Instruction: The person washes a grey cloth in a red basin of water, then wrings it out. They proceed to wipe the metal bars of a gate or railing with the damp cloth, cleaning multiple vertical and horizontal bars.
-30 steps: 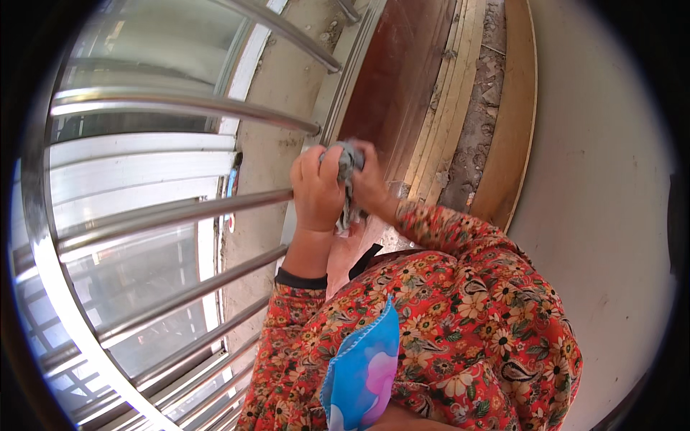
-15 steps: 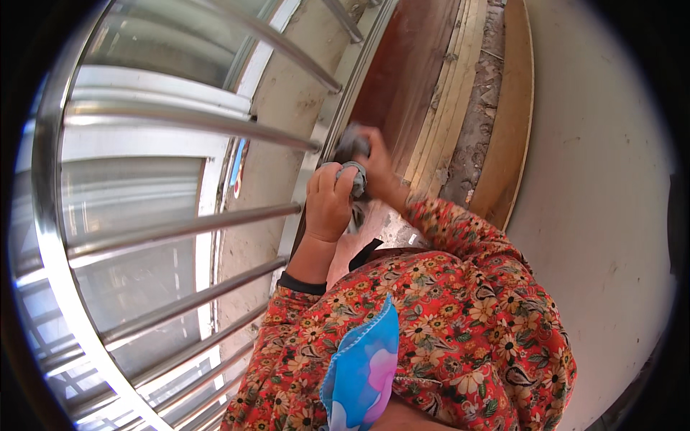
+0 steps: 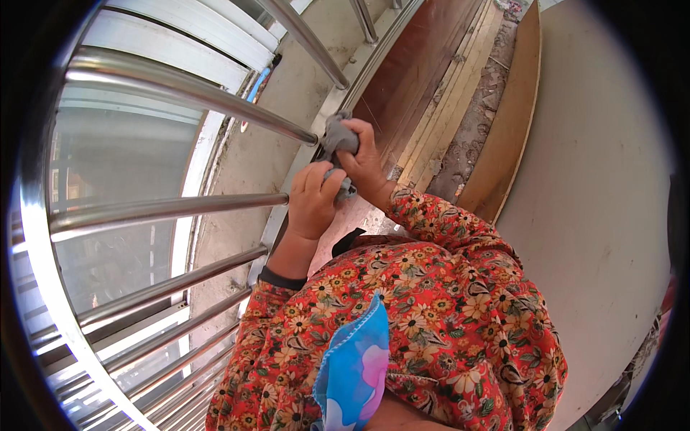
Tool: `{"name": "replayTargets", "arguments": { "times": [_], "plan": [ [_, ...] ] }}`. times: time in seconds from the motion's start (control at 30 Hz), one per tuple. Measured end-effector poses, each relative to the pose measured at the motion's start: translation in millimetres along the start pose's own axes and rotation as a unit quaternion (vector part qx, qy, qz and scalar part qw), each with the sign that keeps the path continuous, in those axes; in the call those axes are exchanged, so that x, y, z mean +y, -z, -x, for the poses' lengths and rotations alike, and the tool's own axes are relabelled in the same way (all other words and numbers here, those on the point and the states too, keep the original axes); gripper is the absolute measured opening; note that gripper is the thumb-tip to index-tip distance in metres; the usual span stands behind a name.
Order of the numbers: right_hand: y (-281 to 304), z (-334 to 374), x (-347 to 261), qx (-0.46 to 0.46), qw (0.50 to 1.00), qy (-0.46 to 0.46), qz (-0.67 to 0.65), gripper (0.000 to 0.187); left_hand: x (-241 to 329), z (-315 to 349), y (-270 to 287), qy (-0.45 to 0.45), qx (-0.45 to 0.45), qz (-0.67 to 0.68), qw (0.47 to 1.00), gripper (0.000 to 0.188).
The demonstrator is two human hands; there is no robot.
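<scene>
My right hand [image 3: 368, 164] is closed on a bunched grey cloth [image 3: 339, 138], which lies against the metal bottom rail [image 3: 327, 111] close to where one bar meets it. Just nearer and to the left, my left hand [image 3: 311, 199] curls its fingers around more grey cloth. Whether both hands hold one cloth or two cannot be told. Floral red sleeves cover both forearms, with a black cuff [image 3: 282, 278] at the left wrist.
Shiny metal bars [image 3: 194, 90] run leftward from the rail to a curved handrail [image 3: 44, 269], with a window [image 3: 122, 179] beyond. Right of the rail lie a dark red board [image 3: 410, 68], wooden strips [image 3: 449, 90], rubble [image 3: 478, 122] and a large pale panel [image 3: 589, 172].
The cloth in my right hand is blurred earlier and sharp now, a little closer to the rail's bar joint. My left hand keeps its grip. The whole view has shifted slightly.
</scene>
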State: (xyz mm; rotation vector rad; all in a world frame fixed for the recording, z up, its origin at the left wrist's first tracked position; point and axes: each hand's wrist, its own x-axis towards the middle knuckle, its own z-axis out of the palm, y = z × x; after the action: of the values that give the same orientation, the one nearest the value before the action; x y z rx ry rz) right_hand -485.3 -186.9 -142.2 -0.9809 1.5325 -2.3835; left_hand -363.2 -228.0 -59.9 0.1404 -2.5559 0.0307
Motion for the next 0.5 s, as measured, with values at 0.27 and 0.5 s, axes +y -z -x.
{"name": "replayTargets", "arguments": {
  "times": [0.27, 0.5],
  "plan": [
    [30, -81, -31, 0.074, 0.962, 0.143, 0.222, 0.031, -2, 23, 31, 0.022, 0.049, 0.006, 0.999, 0.043],
    [15, -5, -19, -0.105, 0.950, 0.211, 0.204, 0.042, 3, 32, 17, 0.041, 0.106, 0.049, 0.992, 0.053]
  ]
}}
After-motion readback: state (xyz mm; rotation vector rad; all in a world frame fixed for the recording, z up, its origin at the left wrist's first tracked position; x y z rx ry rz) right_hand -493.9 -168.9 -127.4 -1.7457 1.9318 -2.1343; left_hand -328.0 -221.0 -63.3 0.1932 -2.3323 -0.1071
